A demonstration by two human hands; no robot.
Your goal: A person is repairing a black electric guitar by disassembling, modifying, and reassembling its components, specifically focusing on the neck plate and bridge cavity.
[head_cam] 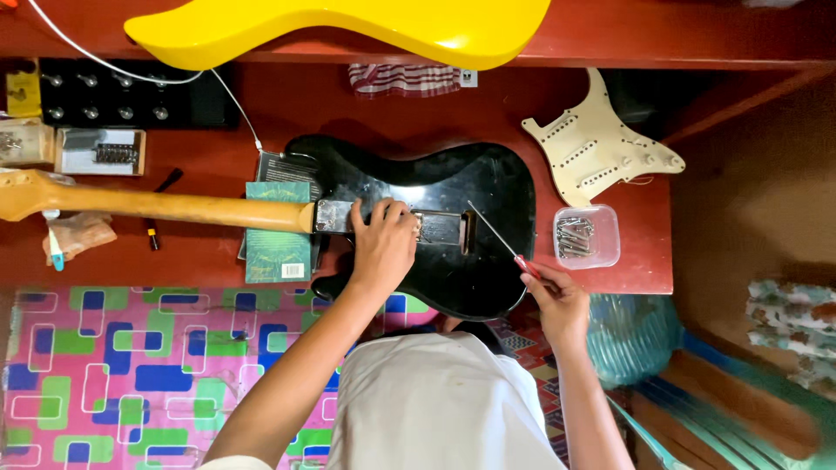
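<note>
A black electric guitar body (470, 187) lies flat on a red table (627, 261), its wooden neck (157, 205) reaching out to the left. My left hand (381, 242) rests palm down on the body near the neck joint, fingers spread over the routed cavity. My right hand (557, 300) is at the table's front edge and grips a red-handled screwdriver (498, 235). Its thin shaft points up and left over the lower right part of the body.
A cream pickguard (601, 144) with pickups lies at the right, a clear tub of metal screws (585, 237) below it. A yellow guitar body (348, 30) sits on the upper shelf. Books (277, 252) lie under the neck. Small parts boxes (100, 150) stand at the left.
</note>
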